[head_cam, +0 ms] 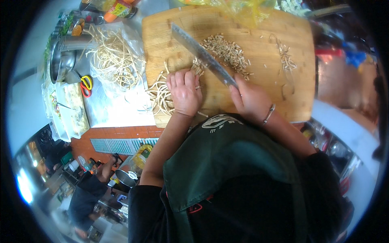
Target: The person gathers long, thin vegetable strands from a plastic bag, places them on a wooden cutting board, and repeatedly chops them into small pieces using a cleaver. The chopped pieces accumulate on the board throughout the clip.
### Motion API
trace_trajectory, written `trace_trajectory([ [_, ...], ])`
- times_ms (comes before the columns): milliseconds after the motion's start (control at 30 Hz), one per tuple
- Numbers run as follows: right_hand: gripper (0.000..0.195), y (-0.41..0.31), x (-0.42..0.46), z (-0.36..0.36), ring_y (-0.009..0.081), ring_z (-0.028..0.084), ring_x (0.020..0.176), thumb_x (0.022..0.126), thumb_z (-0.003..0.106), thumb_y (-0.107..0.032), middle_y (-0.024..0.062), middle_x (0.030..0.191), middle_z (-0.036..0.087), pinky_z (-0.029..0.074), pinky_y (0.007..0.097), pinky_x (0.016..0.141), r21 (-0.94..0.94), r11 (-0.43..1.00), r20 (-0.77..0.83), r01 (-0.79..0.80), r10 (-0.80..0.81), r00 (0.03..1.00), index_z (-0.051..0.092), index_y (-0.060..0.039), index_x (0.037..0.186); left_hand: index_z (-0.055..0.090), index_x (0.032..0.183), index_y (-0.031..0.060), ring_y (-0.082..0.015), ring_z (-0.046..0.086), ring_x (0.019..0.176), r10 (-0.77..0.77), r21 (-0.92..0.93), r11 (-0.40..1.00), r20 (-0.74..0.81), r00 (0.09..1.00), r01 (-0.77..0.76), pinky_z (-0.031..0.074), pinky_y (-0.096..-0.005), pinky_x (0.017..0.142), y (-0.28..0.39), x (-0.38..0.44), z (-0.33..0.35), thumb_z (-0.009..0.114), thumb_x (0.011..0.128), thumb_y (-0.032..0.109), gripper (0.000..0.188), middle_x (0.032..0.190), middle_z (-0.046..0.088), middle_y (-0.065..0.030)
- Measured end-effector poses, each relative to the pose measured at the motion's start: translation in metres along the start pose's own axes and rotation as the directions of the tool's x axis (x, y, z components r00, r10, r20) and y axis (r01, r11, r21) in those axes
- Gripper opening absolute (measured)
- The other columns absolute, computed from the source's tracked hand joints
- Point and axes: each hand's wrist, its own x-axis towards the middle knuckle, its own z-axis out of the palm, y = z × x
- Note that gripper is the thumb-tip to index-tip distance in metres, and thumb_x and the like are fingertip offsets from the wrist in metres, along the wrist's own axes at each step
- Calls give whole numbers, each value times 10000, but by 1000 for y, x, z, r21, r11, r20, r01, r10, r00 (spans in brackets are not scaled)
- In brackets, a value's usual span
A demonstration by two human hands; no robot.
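On a wooden cutting board (264, 30), my left hand (184, 91) presses down on a bunch of long, thin, pale root-like strands (161, 94). Their cut ends (197, 66) stick out past my fingertips. My right hand (252, 98) grips a cleaver (203, 54), its broad blade slanting towards the upper left, close by those ends. Beyond the blade lies a pile of short chopped pieces (228, 50). A small tangle of thin scraps (287, 59) rests on the board's right part. Left of the board, more uncut strands (114, 59) fill an open clear plastic bag (133, 39).
Scissors with red and yellow handles (86, 86) lie on the metal counter at left, near a metal bowl (62, 59) and plastic containers (73, 111). A yellow plastic bag (249, 10) overlaps the board's far edge. Bottles (120, 10) stand beyond. Another person (86, 197) is at lower left.
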Motion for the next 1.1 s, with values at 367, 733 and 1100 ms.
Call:
trace_trajectory([
  [367, 243, 5, 15, 9, 421, 610, 652, 965, 552, -213, 210, 726, 627, 467, 503, 584, -32, 998, -94, 45, -48, 994, 532, -37, 1131, 620, 997, 75, -313, 548, 951, -9, -4, 1000, 8, 1000, 9, 398, -488, 966, 2, 4, -3, 670, 845, 112, 165, 1015, 587, -97],
  [733, 155, 41, -61, -41, 395, 640, 660, 950, 575, -178, 203, 726, 621, 509, 491, 599, -43, 994, 227, -101, 108, 968, 514, -73, 1047, 651, 1243, 194, -299, 534, 956, 40, 24, 999, 62, 997, -42, 399, -478, 947, -1, 1, -6, 641, 722, 33, 546, 986, 552, -97],
  [1100, 224, 40, -73, -35, 407, 649, 693, 955, 569, -193, 212, 747, 636, 513, 500, 632, -31, 984, 202, -174, 177, 963, 516, -80, 1141, 676, 1227, 234, -305, 515, 953, 40, 46, 998, 92, 995, -44, 402, -485, 946, 3, 4, -9, 621, 718, 15, 556, 972, 520, -103],
])
